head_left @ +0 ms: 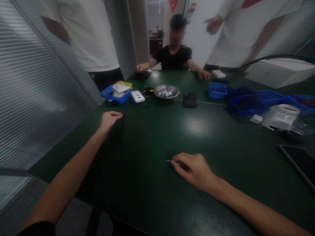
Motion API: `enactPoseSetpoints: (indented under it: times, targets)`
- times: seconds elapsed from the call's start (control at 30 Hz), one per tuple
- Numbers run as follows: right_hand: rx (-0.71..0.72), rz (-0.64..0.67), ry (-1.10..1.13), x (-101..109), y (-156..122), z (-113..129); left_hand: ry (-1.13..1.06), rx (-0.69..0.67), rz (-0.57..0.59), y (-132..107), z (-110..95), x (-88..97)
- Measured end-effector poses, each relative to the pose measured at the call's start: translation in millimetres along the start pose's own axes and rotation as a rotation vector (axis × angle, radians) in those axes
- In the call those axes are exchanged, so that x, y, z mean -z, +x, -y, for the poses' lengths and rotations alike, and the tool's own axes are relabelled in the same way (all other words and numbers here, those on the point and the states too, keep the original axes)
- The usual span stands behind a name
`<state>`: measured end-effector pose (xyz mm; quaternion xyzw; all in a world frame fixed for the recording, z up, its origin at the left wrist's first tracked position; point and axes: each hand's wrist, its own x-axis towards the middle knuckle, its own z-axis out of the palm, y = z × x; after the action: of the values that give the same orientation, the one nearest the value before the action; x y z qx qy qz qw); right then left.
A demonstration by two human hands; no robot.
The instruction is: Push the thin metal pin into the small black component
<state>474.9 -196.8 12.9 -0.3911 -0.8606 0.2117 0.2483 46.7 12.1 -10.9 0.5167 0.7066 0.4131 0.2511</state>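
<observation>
- Frankly, the weak spot is your pinch on the thin pale pin (168,160): only its tip shows past your fingertips, so even a slight relaxing of the grip could drop it onto the dark green table (152,131).
- Once loose, a sliver that fine would be hard to find again. The light is dim, the surface shines in patches, and it could roll out of reach.
- Pressing the tip down at an angle could bend it or flick it out of your fingers. I judge it to be light and springy, though the picture is too soft to be sure.
- Your right forearm lies close to the dark flat screen (299,164) near the table edge on that side, and a wide sweep of the elbow could knock it.
- The metal bowl (166,91), the black box (189,99) and the blue tray (115,95) stand well apart from both hands, across the table, so they are in little danger.
- The seated person's hand (204,75) rests at the far side, also well clear of yours.
- Right hand (194,170): the thumb and forefinger are closed tight on the pin and the other fingers are curled in under the palm. The hand rests on the table near its middle, and the pin points left.
- Left hand (110,119): it rests on the table well to the left, fingers loosely curled, with the fingertips (120,114) drawn together and touching the surface. I cannot tell whether anything sits between them.
</observation>
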Motion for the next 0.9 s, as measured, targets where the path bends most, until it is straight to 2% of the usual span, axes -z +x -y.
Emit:
enactPoseSetpoints:
  times: [0.23,0.47,0.9]
  targets:
    - [-0.002,0.005,0.007,2,1,2,0.037,-0.027,-0.092,-6,1,-6.1]
    - [0.010,0.003,-0.001,5,0,3,0.368,-0.316,-0.150,-17,-9,-7.6]
    - [0.005,0.009,0.002,5,0,0,0.681,-0.573,-0.076,-30,-18,-10.1]
